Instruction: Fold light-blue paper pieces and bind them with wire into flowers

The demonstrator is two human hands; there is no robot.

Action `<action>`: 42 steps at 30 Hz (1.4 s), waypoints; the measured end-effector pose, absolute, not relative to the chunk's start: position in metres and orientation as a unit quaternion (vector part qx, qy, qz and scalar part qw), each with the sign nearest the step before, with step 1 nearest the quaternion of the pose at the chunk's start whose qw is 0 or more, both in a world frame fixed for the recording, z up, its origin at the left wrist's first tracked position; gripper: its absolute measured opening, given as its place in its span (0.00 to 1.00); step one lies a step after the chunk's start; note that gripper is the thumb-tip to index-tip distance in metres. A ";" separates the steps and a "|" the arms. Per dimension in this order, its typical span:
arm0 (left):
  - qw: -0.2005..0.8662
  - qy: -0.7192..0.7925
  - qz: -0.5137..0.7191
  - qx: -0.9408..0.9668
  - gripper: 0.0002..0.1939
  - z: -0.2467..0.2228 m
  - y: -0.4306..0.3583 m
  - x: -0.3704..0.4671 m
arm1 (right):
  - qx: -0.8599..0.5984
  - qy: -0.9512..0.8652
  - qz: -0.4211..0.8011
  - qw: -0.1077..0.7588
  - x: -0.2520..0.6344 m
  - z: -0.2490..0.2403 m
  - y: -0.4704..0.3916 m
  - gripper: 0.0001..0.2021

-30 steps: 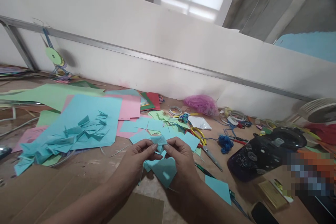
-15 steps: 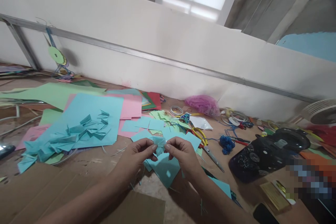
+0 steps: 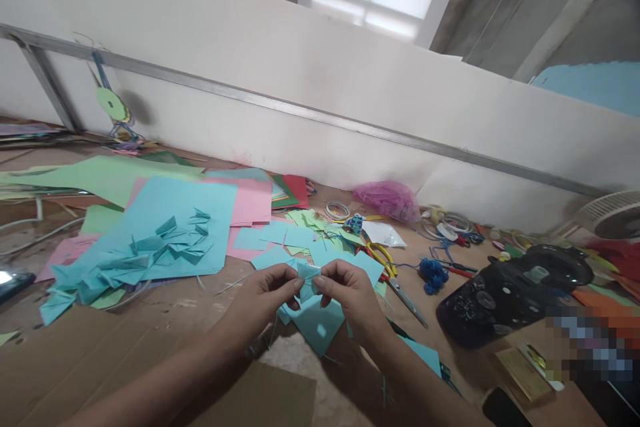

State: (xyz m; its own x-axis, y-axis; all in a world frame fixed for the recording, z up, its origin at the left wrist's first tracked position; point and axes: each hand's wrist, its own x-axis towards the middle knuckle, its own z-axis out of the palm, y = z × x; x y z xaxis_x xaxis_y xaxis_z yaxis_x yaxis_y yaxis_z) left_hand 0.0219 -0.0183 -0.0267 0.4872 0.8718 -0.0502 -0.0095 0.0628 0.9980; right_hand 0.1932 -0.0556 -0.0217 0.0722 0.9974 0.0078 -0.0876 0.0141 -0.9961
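Note:
Between the fingertips of both hands is a small folded piece of light-blue paper [image 3: 309, 274]. My left hand [image 3: 274, 287] pinches its left side, thumb against forefinger. On its right side, my right hand [image 3: 349, 285] grips it the same way. Below the hands lies a light-blue paper square [image 3: 319, 323] with a bright spot on it. Several cut blue squares [image 3: 285, 235] are spread just beyond. To the left, a heap of folded blue paper pieces [image 3: 135, 260] rests partly on a large blue sheet [image 3: 200, 195].
Scissors with yellow handles [image 3: 383, 259] lie to the right, near a ball of blue yarn [image 3: 433, 275]. Further right sits a dark, glossy object [image 3: 500, 297]. A pink mesh bag [image 3: 387, 200] is against the white wall [image 3: 300, 140]. Brown cardboard [image 3: 260, 400] lies in front.
The folded blue paper shows a slightly different face between my fingertips, its upper part standing up more. Both hands stay in nearly the same place; the view has shifted slightly.

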 end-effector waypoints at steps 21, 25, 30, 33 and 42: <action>0.702 0.336 0.362 0.513 0.08 -0.027 -0.014 0.020 | -0.427 -0.406 0.578 0.564 0.193 -0.030 -0.055 0.06; 0.700 0.311 0.350 0.539 0.10 -0.024 -0.018 0.020 | -0.438 -0.368 0.578 0.582 0.192 -0.028 -0.055 0.05; 0.570 0.283 0.367 0.678 0.13 -0.031 -0.017 0.020 | -0.435 -0.343 0.591 0.586 0.192 -0.028 -0.054 0.06; 0.512 0.317 0.378 0.704 0.09 -0.034 -0.016 0.018 | -0.426 -0.364 0.598 0.573 0.191 -0.030 -0.054 0.06; 0.573 0.362 0.399 0.617 0.11 -0.027 -0.016 0.019 | -0.461 -0.448 0.533 0.550 0.186 -0.021 -0.059 0.13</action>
State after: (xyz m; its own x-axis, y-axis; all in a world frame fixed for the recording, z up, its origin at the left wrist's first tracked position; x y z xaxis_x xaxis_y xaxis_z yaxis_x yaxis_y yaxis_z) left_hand 0.0190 -0.0159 -0.0266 0.4186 0.9048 0.0780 -0.0108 -0.0810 0.9967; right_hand 0.1858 -0.0594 -0.0211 0.0298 0.9996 0.0017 -0.1735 0.0069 -0.9848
